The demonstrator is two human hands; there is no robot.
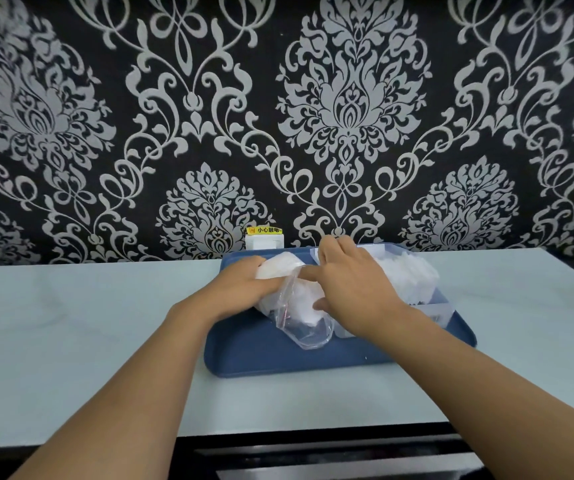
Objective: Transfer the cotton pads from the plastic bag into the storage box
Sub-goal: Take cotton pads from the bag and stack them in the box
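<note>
Head view: left hand [244, 287] grips plastic bag [299, 317]; right hand [351, 285] fingers hidden, grip seemingly unclear.

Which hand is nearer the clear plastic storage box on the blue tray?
Right. The right hand reaches over the clear plastic storage box's near-left corner; the left hand grips the cotton pads left of it.

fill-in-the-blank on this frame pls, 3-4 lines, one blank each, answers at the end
1. The plastic bag and storage box both sit on a ____ tray.
2. The left hand grips white ____.
3. The storage box lies to the ____ of the bag.
4. The tray rests on a pale ____.

Answers: blue; cotton pads; right; countertop
</note>
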